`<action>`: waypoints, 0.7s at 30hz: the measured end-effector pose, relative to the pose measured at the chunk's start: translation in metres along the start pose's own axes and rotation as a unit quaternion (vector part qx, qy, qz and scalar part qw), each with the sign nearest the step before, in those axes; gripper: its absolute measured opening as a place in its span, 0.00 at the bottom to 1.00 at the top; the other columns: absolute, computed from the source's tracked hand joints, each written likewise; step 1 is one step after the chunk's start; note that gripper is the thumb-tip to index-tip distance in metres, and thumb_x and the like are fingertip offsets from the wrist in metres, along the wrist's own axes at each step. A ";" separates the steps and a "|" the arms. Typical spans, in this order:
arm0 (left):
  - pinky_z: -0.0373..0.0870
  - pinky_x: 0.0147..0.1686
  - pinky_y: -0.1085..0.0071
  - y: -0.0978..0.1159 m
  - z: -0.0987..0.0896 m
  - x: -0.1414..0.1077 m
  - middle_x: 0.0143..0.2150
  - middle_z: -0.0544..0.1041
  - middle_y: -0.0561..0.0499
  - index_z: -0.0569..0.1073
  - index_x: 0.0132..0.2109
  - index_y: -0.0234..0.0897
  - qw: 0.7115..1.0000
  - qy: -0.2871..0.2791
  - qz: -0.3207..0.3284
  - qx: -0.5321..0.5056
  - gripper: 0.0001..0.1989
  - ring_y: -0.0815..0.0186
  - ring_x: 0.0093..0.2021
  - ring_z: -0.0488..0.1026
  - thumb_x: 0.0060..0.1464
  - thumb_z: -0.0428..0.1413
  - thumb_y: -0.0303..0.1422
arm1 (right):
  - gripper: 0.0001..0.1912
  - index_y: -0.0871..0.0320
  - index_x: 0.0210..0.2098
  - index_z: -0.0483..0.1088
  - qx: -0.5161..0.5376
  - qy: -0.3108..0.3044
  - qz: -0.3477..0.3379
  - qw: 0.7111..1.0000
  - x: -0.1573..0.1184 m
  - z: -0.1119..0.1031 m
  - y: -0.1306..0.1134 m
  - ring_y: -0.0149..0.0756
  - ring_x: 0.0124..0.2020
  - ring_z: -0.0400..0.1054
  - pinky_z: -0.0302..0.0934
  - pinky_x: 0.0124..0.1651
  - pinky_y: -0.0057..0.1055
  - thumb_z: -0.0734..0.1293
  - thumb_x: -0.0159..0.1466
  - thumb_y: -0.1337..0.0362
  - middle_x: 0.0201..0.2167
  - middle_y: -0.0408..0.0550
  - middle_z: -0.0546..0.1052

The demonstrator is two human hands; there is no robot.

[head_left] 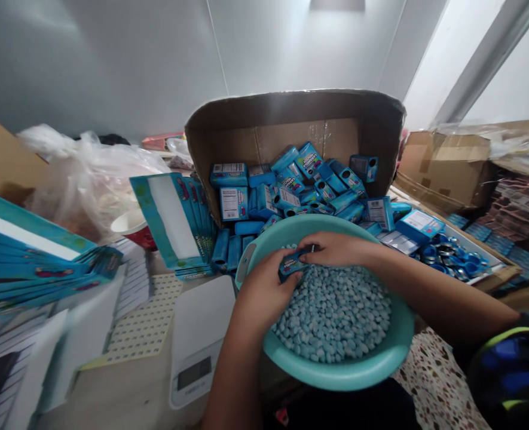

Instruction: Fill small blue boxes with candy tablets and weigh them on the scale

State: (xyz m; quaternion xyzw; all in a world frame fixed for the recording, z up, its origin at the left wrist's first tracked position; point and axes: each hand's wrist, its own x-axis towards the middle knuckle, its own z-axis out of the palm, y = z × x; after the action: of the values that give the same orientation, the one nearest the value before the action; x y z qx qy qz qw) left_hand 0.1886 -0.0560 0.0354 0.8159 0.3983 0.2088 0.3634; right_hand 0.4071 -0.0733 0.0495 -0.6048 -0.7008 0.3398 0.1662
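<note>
Over a turquoise plastic basin (340,380) full of small pale-blue, pebble-like candies (338,316), both hands meet at one small blue printed box (292,263). My left hand (262,286) wraps round the box from the left, thumb on the near side. From the right, my right hand (336,248) has its fingers closed at the box's right end. The fingers partly cover the box, and I cannot make out whether that end is unsealed.
Behind the basin, a large cardboard carton (282,134) lies on its side, spilling blue boxes. A white digital scale (205,334) sits left, near flat blue packaging sleeves (170,221) and a paper cup (134,226). Blue metallic rings (452,257) fill a tray at right.
</note>
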 end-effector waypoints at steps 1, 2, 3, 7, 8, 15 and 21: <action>0.71 0.64 0.49 0.000 0.000 0.000 0.64 0.77 0.46 0.76 0.64 0.42 1.000 -0.001 0.004 0.000 0.22 0.48 0.63 0.75 0.64 0.62 0.32 | 0.13 0.64 0.53 0.79 0.008 -0.007 0.001 1.000 0.001 0.000 0.000 0.36 0.39 0.71 0.61 0.42 0.33 0.68 0.72 0.67 0.41 0.49 0.81; 0.72 0.63 0.49 -0.001 0.000 0.000 0.64 0.77 0.46 0.76 0.64 0.42 1.000 -0.003 0.008 -0.002 0.22 0.49 0.62 0.75 0.64 0.62 0.32 | 0.13 0.64 0.53 0.79 0.013 -0.012 0.002 1.000 0.002 0.000 0.001 0.36 0.39 0.71 0.61 0.42 0.33 0.68 0.72 0.67 0.41 0.49 0.80; 0.72 0.62 0.50 -0.001 0.000 0.000 0.63 0.77 0.46 0.76 0.64 0.42 1.000 -0.005 0.012 -0.004 0.22 0.49 0.61 0.76 0.64 0.62 0.32 | 0.13 0.64 0.52 0.79 0.014 -0.014 0.002 1.000 0.003 0.000 0.002 0.37 0.40 0.71 0.61 0.42 0.33 0.68 0.71 0.67 0.41 0.49 0.80; 0.71 0.65 0.51 -0.002 -0.001 -0.001 0.63 0.78 0.46 0.76 0.64 0.42 0.999 -0.012 0.037 -0.017 0.22 0.50 0.64 0.74 0.64 0.62 0.31 | 0.13 0.61 0.51 0.80 0.011 -0.021 0.013 1.000 0.005 0.001 0.007 0.39 0.39 0.73 0.61 0.41 0.33 0.69 0.68 0.67 0.37 0.47 0.80; 0.70 0.66 0.52 -0.002 -0.001 -0.001 0.63 0.78 0.46 0.76 0.64 0.42 0.999 -0.013 0.042 -0.020 0.22 0.50 0.65 0.74 0.64 0.62 0.31 | 0.14 0.61 0.51 0.80 0.020 -0.026 0.022 0.999 0.006 0.002 0.008 0.39 0.37 0.73 0.61 0.40 0.33 0.69 0.68 0.67 0.34 0.46 0.80; 0.68 0.68 0.54 -0.003 -0.001 -0.003 0.63 0.78 0.47 0.77 0.62 0.43 0.997 -0.028 0.060 -0.035 0.22 0.52 0.66 0.73 0.62 0.62 0.29 | 0.16 0.60 0.53 0.77 0.070 -0.088 0.066 0.991 0.003 0.003 0.005 0.38 0.31 0.75 0.66 0.37 0.30 0.67 0.67 0.67 0.28 0.43 0.79; 0.67 0.68 0.55 -0.005 -0.003 -0.004 0.62 0.79 0.47 0.78 0.60 0.44 0.992 -0.057 0.090 -0.069 0.23 0.54 0.64 0.74 0.58 0.63 0.27 | 0.12 0.57 0.49 0.76 0.048 -0.105 0.061 0.991 0.000 0.002 0.000 0.38 0.31 0.77 0.66 0.36 0.29 0.68 0.66 0.67 0.28 0.43 0.78</action>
State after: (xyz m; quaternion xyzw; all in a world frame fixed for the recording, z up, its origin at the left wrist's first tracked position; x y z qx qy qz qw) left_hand 0.1819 -0.0559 0.0334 0.8318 0.2865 0.2207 0.4211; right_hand 0.4058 -0.0739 0.0484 -0.5991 -0.6589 0.4439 0.0993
